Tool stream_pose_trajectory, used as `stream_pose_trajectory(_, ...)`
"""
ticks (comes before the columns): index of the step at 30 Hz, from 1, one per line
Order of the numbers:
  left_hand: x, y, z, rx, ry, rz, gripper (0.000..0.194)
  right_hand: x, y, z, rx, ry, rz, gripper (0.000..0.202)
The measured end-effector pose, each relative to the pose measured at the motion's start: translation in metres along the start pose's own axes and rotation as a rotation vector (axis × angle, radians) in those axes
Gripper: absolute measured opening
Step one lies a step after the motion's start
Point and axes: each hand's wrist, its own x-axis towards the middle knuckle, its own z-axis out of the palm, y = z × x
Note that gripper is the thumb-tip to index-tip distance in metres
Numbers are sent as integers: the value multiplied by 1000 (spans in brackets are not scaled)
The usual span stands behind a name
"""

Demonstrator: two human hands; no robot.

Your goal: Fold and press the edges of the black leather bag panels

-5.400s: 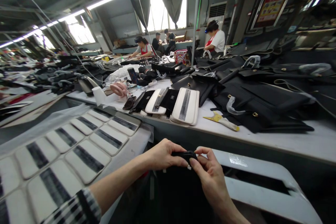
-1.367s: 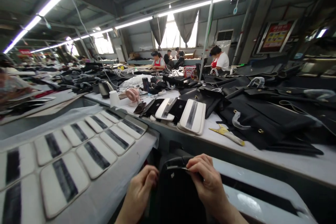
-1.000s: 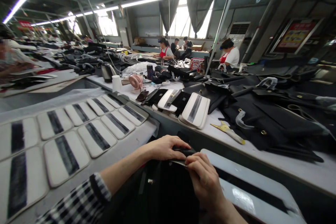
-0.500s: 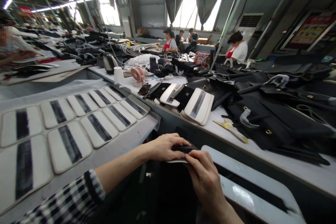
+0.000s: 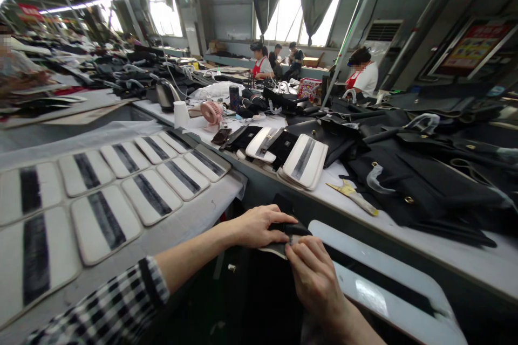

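L hand [image 5: 263, 226], plaid sleeve [image 5: 117, 291], has a black piece [image 5: 302, 231] w/ a pale edge held btwn thumb & fingers. R hand [image 5: 315, 269] is bunched, pinching the piece's near side, fingertips right by the L thumb. The piece is low in front of the person, above dark material [image 5: 267, 294]; full shape hidden by the hands. Just R: pale slotted plate [image 5: 384, 275]. L table [image 5: 190, 226]: striped white panels [image 5: 151, 197] flat in 2 rows. Bench ahead [image 5: 334, 175]: stack of striped panels [image 5: 305, 160], yellow-and-white tool [image 5: 352, 195], pink fan [image 5: 211, 111], white cup [image 5: 181, 113], kettle [image 5: 167, 94]; black bags [image 5: 429, 183] to the R. Farther back, 2 people in red aprons [image 5: 263, 69].
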Motion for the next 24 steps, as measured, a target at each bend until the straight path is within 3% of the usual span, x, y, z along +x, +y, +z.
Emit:
stream_pose_trajectory(8, -4, 0, 1, -53, -10, 27, 48, -3, -12, -9, 7, -5, -82, 22)
stream_pose_trajectory(12, -6, -3, -4, -154, -49, 29, 51, 4, -6, -16, 160, -55, 30, 18)
stream_pose_trajectory(19, -1, -8, 4, -161, 73, -15, 51, 11, 4, -7, 234, -29, 133, 22)
stream_pose_trajectory(22, -1, -12, 9, -167, 103, -19, 50, 2, -11, -2, 241, -11, 187, 23)
stream_pose_trajectory(24, -3, -19, 12, -177, 132, -31, 48, -13, -30, -1, 292, -76, 146, 28)
